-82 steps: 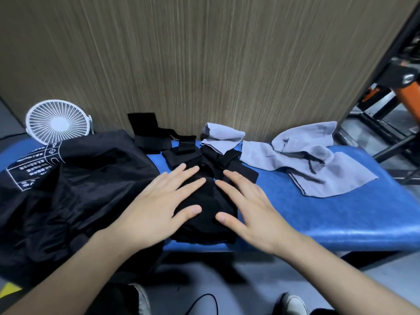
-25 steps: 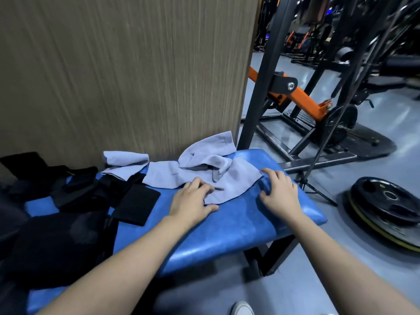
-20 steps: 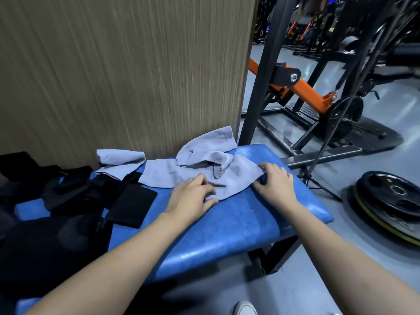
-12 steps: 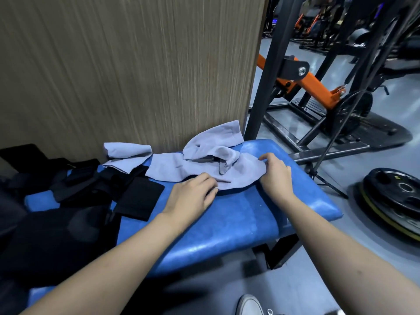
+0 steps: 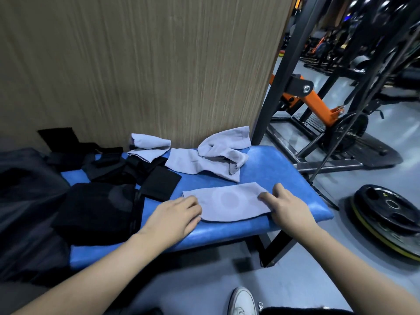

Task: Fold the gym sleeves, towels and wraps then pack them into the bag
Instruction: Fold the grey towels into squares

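Both hands, left hand (image 5: pixel 175 214) and right hand (image 5: pixel 287 206), press flat and unclenched on one grey knee sleeve (image 5: pixel 227 201) laid out unfolded; the other grey pieces (image 5: pixel 204 159) and black wraps (image 5: pixel 127 167) lie loose, nothing visibly packed in the black bag (image 5: pixel 25 201).

We have pulled one grey sleeve (image 5: pixel 229 201) out of the pile (image 5: pixel 211 160) and laid it flat near the desk's (image 5: pixel 284 169) front edge, left hand (image 5: pixel 172 218) and right hand (image 5: pixel 287 208) now pressing its ends.
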A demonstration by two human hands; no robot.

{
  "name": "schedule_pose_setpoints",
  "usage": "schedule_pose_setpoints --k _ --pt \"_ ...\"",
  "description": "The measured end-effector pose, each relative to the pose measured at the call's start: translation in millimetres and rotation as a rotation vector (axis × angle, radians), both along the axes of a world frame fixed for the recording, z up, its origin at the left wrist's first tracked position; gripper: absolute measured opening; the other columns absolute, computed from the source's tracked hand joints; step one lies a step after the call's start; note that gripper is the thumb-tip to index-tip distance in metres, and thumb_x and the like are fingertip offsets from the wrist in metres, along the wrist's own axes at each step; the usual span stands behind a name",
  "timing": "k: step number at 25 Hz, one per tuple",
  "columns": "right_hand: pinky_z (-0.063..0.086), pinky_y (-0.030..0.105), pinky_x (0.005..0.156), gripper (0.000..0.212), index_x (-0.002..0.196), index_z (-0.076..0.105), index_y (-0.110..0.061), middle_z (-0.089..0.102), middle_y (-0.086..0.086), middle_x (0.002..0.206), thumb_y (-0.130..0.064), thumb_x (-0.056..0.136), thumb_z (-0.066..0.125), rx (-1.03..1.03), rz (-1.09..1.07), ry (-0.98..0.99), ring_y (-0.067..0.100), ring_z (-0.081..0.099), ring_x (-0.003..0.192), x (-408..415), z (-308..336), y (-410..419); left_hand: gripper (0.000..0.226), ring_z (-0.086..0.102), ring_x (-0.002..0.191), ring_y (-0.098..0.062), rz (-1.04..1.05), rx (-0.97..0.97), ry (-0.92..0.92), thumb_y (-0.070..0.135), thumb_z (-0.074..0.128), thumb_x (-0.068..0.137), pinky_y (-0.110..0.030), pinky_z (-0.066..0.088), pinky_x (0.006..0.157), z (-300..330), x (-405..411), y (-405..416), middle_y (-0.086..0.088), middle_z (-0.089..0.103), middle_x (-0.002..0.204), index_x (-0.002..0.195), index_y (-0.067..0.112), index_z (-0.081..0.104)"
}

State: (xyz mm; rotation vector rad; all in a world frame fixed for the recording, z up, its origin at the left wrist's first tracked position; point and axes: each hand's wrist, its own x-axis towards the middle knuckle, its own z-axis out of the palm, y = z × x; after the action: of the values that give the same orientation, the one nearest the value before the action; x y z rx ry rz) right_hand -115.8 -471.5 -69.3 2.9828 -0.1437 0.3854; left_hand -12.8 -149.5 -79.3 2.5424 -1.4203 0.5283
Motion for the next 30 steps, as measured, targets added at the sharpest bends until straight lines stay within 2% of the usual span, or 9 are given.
schedule_pose_setpoints --k 7,12,15,17,19,20,24,27,30 --pt "0.041 0.033 0.07 0.06 0.126 0.058 -0.033 0.048 -0.002 0.105 -0.004 0.074 0.048 0.146 0.016 0.085 0.024 0.046 0.083 -25 -2 15 0.038 0.059 0.08 -0.014 0.039 0.049 0.067 0.05 0.035 0.09 -0.031 0.05 0.067 18 -6 23 0.012 0.057 0.084 0.079 0.031 0.066" --pt "0.043 0.039 0.095 0.056 0.111 0.055 -0.036 0.049 -0.009 0.116 0.007 0.075 0.051 0.538 -0.04 0.046 0.025 0.048 0.112 -25 13 12 0.026 0.058 0.106 -0.013 0.128 -0.076 0.148 0.037 0.047 0.095 -0.028 0.046 0.084 20 -5 32 0.015 0.059 0.12 0.114 0.032 0.065" --pt "0.034 0.039 0.108 0.042 0.13 0.052 -0.036 0.046 -0.007 0.137 -0.029 0.089 0.059 0.553 -0.028 0.044 0.02 0.04 0.131 -23 11 19 0.046 0.055 0.128 -0.014 0.188 -0.023 0.241 0.043 0.04 0.093 -0.027 0.033 0.102 11 -7 28 0.008 0.055 0.142 0.132 0.028 0.061" --pt "0.027 0.039 0.111 0.059 0.141 0.043 -0.044 0.037 -0.008 0.148 -0.065 0.087 0.046 0.427 -0.03 0.176 0.016 0.032 0.138 -20 3 19 0.069 0.041 0.142 -0.016 0.205 0.1 0.268 0.053 0.017 0.089 -0.028 0.018 0.115 9 -9 27 0.005 0.036 0.158 0.147 0.028 0.045" --pt "0.023 0.036 0.111 0.062 0.143 0.039 -0.049 0.034 -0.01 0.15 -0.071 0.085 0.047 0.357 -0.045 0.262 0.016 0.029 0.139 -16 0 17 0.087 0.007 0.153 -0.012 0.2 0.173 0.294 0.059 -0.01 0.079 -0.03 -0.001 0.121 0 -9 28 0.009 0.001 0.165 0.158 0.03 0.015" --pt "0.024 0.036 0.111 0.06 0.142 0.042 -0.048 0.036 -0.011 0.148 -0.066 0.086 0.056 0.377 -0.049 0.256 0.016 0.031 0.137 -15 0 16 0.09 0.001 0.153 -0.012 0.207 0.163 0.331 0.06 -0.015 0.077 -0.03 -0.003 0.121 -4 -9 29 0.01 -0.005 0.165 0.158 0.03 0.011" --pt "0.036 0.039 0.101 0.051 0.126 0.059 -0.043 0.048 -0.014 0.123 -0.044 0.079 0.079 0.498 -0.071 0.153 0.015 0.04 0.112 -12 3 22 0.075 0.034 0.144 -0.017 0.24 0.042 0.313 0.059 0.013 0.088 -0.033 0.036 0.111 -2 -13 27 0.0 0.036 0.157 0.145 0.025 0.047" --pt "0.042 0.027 0.09 0.049 0.117 0.06 -0.041 0.045 -0.01 0.107 -0.027 0.076 0.083 0.686 -0.107 0.147 0.016 0.045 0.102 -12 10 34 0.075 0.028 0.145 -0.017 0.218 0.019 0.363 0.058 0.012 0.088 -0.035 0.037 0.11 -5 -16 26 0.002 0.033 0.155 0.146 0.023 0.045" --pt "0.039 0.013 0.066 0.052 0.112 0.054 -0.042 0.044 -0.002 0.101 -0.021 0.075 0.082 0.813 -0.249 0.156 0.012 0.054 0.083 -9 21 42 0.067 0.021 0.147 -0.015 0.221 0.031 0.368 0.055 0.019 0.093 -0.033 0.032 0.113 -2 -16 24 0.003 0.027 0.158 0.148 0.024 0.041"
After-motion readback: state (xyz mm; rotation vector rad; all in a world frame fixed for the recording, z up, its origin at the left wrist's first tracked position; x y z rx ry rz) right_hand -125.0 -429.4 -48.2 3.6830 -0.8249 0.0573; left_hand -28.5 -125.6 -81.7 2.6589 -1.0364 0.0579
